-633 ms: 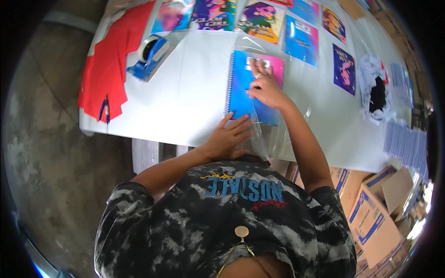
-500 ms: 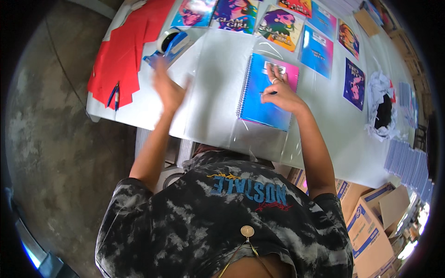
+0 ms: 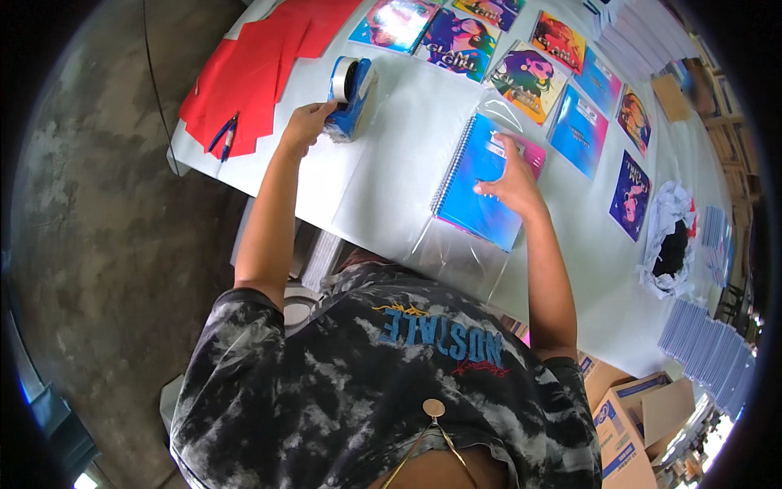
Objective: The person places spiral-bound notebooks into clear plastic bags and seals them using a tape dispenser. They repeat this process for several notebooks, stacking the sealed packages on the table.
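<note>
My left hand [image 3: 309, 126] is closed at the near left side of a blue tape dispenser [image 3: 351, 114], which carries a roll of clear tape [image 3: 343, 80]. Its fingertips are partly hidden against the dispenser. Lying flat on a blue and pink spiral notebook [image 3: 481, 191], my right hand [image 3: 517, 186] has its thumb and fingers spread apart. Underneath the notebook is a clear plastic sheet [image 3: 464, 254], reaching past its near edge. A white label on the cover is partly behind my fingers.
Red sheets [image 3: 236, 90] and two pens [image 3: 226, 137] lie at the table's left. Several colourful notebooks [image 3: 529, 80] spread across the far side. To the right are a crumpled white bag [image 3: 666, 236] and stacked notebooks [image 3: 707, 350]. Cardboard boxes [image 3: 623, 420] stand below the table edge.
My left hand has come to the tape dispenser, which has turned and shifted nearer the notebook. My right hand stays on the notebook, its fingers spread differently. The whole view has shifted.
</note>
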Available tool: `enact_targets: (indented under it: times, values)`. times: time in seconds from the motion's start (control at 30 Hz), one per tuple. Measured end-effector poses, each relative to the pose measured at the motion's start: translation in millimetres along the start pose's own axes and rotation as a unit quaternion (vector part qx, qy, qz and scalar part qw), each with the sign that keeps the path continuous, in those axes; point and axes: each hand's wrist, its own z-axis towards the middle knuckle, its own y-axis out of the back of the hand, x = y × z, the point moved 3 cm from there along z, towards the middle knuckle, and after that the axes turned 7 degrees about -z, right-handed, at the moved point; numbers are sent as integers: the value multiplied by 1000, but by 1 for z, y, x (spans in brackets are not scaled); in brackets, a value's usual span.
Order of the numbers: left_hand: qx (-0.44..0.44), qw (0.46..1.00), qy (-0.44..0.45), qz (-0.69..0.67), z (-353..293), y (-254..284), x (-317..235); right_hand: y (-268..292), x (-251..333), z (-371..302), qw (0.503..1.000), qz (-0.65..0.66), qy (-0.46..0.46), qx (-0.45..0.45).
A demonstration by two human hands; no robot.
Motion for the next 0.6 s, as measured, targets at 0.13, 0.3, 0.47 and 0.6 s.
enact_targets:
  times: [0.13,0.3,0.47,0.6]
  values:
    - [148,958,-20,-246,-5,17,31,3,2,1,999,-40,16,-24]
    - [0,998,-39,58,-12,56,75,2,-2,9,1000,-6,26,-12]
    - [-46,974,-213,-55,-42,-31,-60,4,-15,7,995,-75,42,-49]
    - [291,919,-164,208,-57,-192,-73,5,-8,9,990,-115,62,-55]
